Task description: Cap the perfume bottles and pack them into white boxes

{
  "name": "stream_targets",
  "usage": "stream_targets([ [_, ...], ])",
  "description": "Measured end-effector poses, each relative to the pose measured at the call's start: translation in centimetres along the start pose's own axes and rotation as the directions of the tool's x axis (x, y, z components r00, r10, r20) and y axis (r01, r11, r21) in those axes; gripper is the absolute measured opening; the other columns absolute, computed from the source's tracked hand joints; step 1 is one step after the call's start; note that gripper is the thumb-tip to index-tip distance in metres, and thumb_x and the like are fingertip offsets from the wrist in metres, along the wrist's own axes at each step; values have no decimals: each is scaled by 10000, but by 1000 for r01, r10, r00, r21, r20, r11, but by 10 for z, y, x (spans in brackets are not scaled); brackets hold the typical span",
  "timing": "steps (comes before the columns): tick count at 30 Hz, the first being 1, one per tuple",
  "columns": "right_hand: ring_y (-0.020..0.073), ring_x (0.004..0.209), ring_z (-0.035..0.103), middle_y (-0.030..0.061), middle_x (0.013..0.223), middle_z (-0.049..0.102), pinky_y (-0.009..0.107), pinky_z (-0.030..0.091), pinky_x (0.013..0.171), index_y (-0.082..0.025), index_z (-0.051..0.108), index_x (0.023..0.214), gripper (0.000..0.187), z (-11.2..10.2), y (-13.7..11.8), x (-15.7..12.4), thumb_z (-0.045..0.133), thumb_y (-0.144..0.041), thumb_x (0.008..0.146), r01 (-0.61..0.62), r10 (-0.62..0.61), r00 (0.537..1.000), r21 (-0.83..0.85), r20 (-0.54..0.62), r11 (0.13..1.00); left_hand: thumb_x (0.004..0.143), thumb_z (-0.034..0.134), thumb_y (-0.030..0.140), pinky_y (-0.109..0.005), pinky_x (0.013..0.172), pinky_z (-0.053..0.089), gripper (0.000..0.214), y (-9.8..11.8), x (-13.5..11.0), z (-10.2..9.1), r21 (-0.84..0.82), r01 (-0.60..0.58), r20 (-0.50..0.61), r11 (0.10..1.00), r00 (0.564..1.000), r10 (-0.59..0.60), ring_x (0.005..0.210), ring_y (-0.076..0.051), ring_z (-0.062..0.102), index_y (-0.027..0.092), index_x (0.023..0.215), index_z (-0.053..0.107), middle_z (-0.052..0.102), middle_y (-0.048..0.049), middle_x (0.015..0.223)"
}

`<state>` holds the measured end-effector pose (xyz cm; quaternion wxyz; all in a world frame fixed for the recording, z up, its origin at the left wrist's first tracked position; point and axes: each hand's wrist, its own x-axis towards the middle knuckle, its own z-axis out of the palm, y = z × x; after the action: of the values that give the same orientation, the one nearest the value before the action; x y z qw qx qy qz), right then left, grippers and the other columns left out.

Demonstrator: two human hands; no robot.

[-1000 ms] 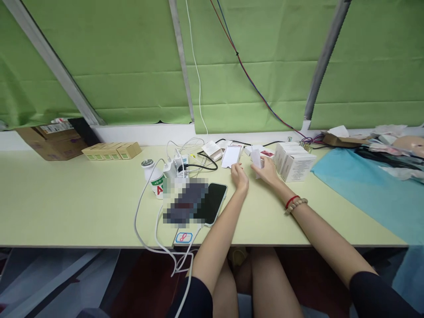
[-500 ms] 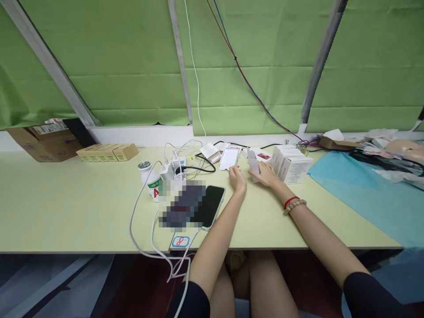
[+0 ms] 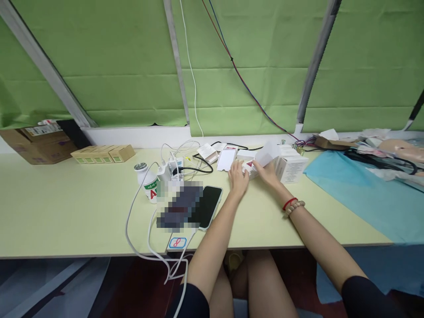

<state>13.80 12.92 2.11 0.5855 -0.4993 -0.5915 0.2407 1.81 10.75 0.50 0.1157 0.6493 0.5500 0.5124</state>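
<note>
My left hand (image 3: 237,179) is at the left end of a small white box with a red mark (image 3: 248,165), its fingers curled against it. My right hand (image 3: 267,176) closes on a white paper sheet (image 3: 267,153), thumb in front and its other fingers partly hidden. The sheet stands up, slightly blurred, over the box's right end. Right beside this hand stands a row of white printed boxes (image 3: 294,168). Behind my left hand lies an open white carton (image 3: 227,159), with another white box (image 3: 247,154) to its right.
A black-screened phone (image 3: 210,205), a white bottle (image 3: 147,183) and a power strip with tangled cables (image 3: 177,168) are left of my hands. Farther left sit several tan boxes (image 3: 102,153) and a brown carton (image 3: 39,143). Blue sheeting (image 3: 351,190) covers the right side.
My left hand has gone from a loose fist to curling against the small box. The white piece in my right hand has tilted up and to the right. The view has shifted slightly.
</note>
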Motion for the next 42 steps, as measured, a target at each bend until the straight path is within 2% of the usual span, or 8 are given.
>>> stream_targets([
  [5,241,981,546,132,1088,563,404,448,881,-160,467,1074,534,0,3,5,633,-446,654,103,-146,974,-237,-173,966,728,615,300,-447,1079,218,369,3,-4,4,199,-190,307,961,944,123,1292,-302,377,253,1091,564,555,-93,1246],
  [9,230,991,545,112,1084,564,377,453,865,-168,448,1151,556,0,4,8,595,-429,682,162,-208,962,-247,-175,955,773,573,370,-404,1009,283,246,11,-4,-3,386,-165,191,908,977,96,1067,-259,515,212,962,563,585,-106,1047],
  [15,239,998,527,150,1153,522,377,443,870,-147,389,1220,684,-2,-4,5,594,-492,666,141,-208,941,-249,-269,958,667,692,405,-412,985,298,565,10,-6,-3,400,-22,148,916,988,-41,1160,-319,451,177,1141,485,538,-167,1164],
  [22,290,1089,517,168,1105,583,421,374,956,-155,428,1163,601,-11,-9,5,323,-607,781,-13,-15,958,-94,-286,995,731,646,425,-420,1010,324,642,11,4,-8,-63,241,-96,968,964,-246,1210,-313,462,170,1265,395,523,-188,1248],
  [28,256,1316,355,142,1344,459,401,281,1057,-192,387,1285,609,-5,-14,-1,210,-572,843,-58,55,979,-12,-195,998,757,578,555,-332,885,478,650,11,13,-4,-707,474,200,525,846,-495,1105,-229,579,215,1281,397,561,-113,1266],
  [32,268,1237,435,148,1262,515,424,351,994,-206,398,1256,552,1,-15,-2,264,-554,849,-70,73,983,23,-168,997,671,693,302,-318,903,480,491,5,12,2,-713,457,223,531,866,-447,1082,-219,592,198,1127,542,618,-90,1200],
  [37,241,1092,519,167,1188,517,391,469,856,-160,288,1280,688,7,-12,3,508,-532,744,108,-86,957,66,-278,992,595,672,186,-307,829,487,374,5,13,-3,-633,361,51,685,902,-429,917,-199,626,186,961,596,677,-59,973],
  [42,222,1079,514,145,1166,513,377,484,841,-174,282,1284,736,6,-12,5,597,-487,697,213,-208,912,-24,-355,977,536,590,117,-264,741,467,323,8,18,-8,-630,315,-80,710,883,-463,787,-153,588,186,852,589,617,14,787],
])
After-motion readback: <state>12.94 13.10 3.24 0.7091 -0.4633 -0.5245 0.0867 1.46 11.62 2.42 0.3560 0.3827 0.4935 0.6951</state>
